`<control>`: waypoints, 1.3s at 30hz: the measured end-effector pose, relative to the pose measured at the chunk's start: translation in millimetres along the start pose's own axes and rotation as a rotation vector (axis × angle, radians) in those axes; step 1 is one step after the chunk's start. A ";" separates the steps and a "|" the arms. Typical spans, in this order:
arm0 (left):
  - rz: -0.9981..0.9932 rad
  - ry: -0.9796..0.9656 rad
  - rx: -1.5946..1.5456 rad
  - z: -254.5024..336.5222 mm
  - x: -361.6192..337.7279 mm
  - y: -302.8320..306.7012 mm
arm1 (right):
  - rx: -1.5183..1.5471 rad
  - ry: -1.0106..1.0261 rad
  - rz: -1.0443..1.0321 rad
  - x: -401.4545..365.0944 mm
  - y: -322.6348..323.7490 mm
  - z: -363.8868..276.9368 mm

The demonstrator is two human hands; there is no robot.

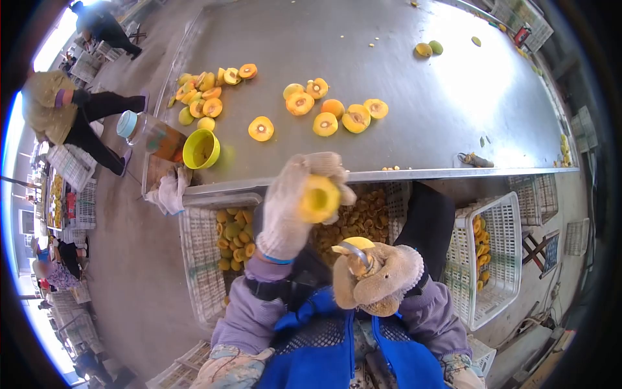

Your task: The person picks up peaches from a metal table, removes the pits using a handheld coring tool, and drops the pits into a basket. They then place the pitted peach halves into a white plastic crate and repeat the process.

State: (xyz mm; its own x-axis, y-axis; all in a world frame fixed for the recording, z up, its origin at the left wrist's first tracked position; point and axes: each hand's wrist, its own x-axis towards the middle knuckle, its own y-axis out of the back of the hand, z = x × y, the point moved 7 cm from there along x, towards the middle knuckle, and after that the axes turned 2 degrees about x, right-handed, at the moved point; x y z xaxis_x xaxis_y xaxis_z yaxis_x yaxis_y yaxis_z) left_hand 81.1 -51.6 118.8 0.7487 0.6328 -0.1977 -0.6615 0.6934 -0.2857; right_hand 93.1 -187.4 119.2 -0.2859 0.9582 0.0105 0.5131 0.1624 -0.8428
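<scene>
While fruit (311, 202) is gripped by the left hand (295, 211), a tool (368, 255) is clasped by the right hand (381, 280). The desk (414, 136) is partly occupied by a bowl (192, 151).

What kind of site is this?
Probably a fruit-processing shed: halved yellow fruit lies on a big metal table, white plastic crates hold more fruit, and the gloved left hand holds a hollowed piece.

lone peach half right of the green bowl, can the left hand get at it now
Probably yes: only bare metal tabletop lies between the left hand and that peach half, though it would likely need to set down the hollowed peach it holds.
</scene>
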 end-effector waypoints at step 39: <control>-0.306 -0.050 0.623 -19.9 7.0 44.5 | -0.928 -0.191 0.909 1.0 70.9 11.5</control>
State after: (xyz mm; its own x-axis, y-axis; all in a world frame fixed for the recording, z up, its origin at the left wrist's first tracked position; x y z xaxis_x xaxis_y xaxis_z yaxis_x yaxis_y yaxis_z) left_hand 57.7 -23.2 86.1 0.9126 0.3816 -0.1464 -0.3336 0.9024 0.2727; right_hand 119.9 -177.6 53.2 0.3847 0.7746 -0.5021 0.9222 -0.3454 0.1738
